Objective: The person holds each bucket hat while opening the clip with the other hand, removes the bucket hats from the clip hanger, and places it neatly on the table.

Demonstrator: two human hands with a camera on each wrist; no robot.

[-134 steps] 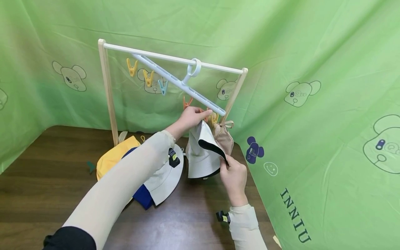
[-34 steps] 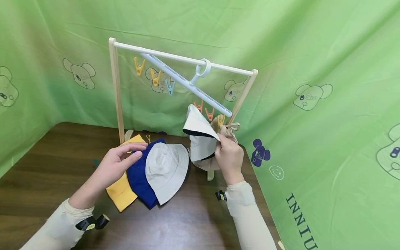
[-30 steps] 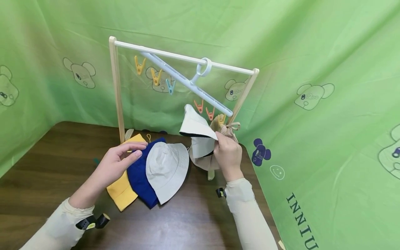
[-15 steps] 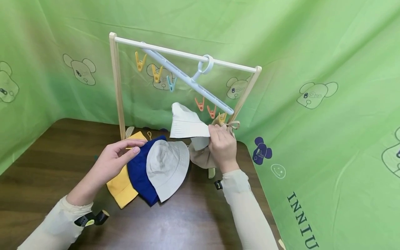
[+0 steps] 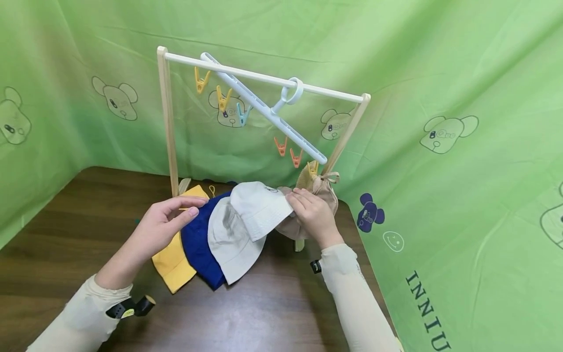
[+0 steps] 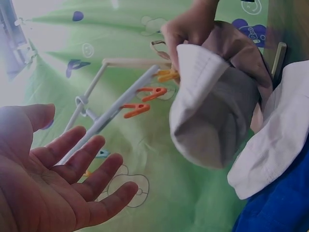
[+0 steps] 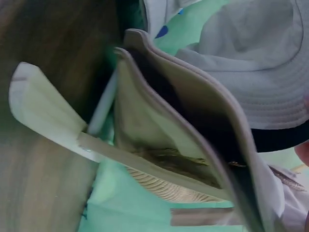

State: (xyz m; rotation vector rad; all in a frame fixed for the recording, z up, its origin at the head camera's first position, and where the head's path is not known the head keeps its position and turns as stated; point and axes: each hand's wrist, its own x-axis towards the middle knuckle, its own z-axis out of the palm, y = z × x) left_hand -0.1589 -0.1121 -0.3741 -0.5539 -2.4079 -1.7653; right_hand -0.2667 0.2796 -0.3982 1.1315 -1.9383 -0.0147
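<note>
My right hand (image 5: pixel 312 212) pinches the brim of a white bucket hat (image 5: pixel 259 208) with a dark lining. In the head view this hat overlaps a light grey bucket hat (image 5: pixel 233 254) on the table; the left wrist view shows a gap between parts of the two. Beneath the grey hat lie a blue hat (image 5: pixel 195 244) and a yellow hat (image 5: pixel 171 266), fanned out. My left hand (image 5: pixel 160 227) hovers over the yellow and blue hats, fingers relaxed, holding nothing. Beside my right hand, a beige hat (image 5: pixel 327 193) with a ribbon bow hangs from a yellow clip (image 5: pixel 313 169).
A wooden rack (image 5: pixel 168 127) with a white rod carries a tilted pale blue hanger (image 5: pixel 264 110). Yellow, blue and orange clips (image 5: pixel 281 146) dangle from it. Green printed cloth (image 5: pixel 440 195) closes off the back and sides of the dark wooden table (image 5: pixel 211 322).
The white hat has come away from the clips, turned crown-up, and moved left and down over the grey hat in my right hand. My left hand, earlier at the clips, has withdrawn left.
</note>
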